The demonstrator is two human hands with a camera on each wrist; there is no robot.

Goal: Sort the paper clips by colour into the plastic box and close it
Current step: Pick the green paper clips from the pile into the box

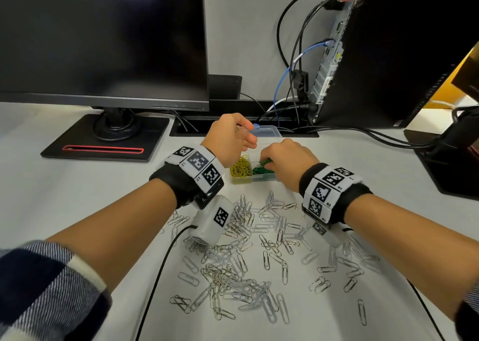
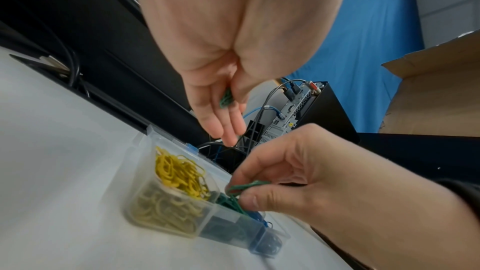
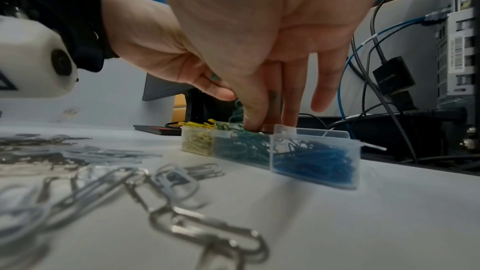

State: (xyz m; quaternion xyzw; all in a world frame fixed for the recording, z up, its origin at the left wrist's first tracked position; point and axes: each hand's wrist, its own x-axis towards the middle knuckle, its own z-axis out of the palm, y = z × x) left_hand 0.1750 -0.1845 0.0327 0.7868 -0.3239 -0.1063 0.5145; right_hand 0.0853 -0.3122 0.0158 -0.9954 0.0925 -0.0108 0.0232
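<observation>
Both hands pinch green clips: right hand (image 1: 284, 159) over the plastic box's (image 3: 356, 157) green compartment (middle one), left hand (image 1: 228, 139) above; silver clips (image 1: 248, 268) litter the desk (image 1: 77, 198).

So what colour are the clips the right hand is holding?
Green clips, pinched by the right hand; clearest in the left wrist view.

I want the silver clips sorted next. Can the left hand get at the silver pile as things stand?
Probably not at once: the left hand holds green clips above the box. The silver pile lies uncovered below the wrists.
</observation>
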